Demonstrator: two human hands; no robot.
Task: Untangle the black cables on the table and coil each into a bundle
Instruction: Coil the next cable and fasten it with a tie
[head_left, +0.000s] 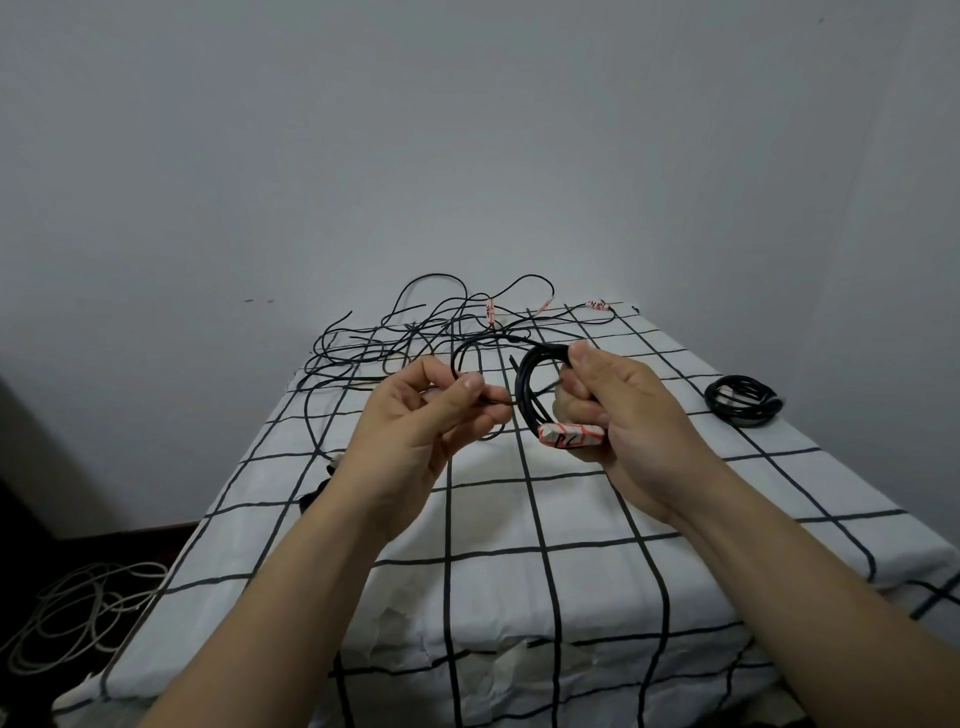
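Coil (523, 387) | right hand (628, 415) fingers (584, 358) grip it; left hand (415, 423) fingers (470, 385) pinch strand (498, 401)

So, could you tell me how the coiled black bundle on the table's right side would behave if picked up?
The coiled bundle probably weighs little: its cable looks as thin as the loose tangle. It lies flat on the tablecloth, so rolling seems unlikely. I see no tie, so its loops may sag or spring apart if lifted by one strand.
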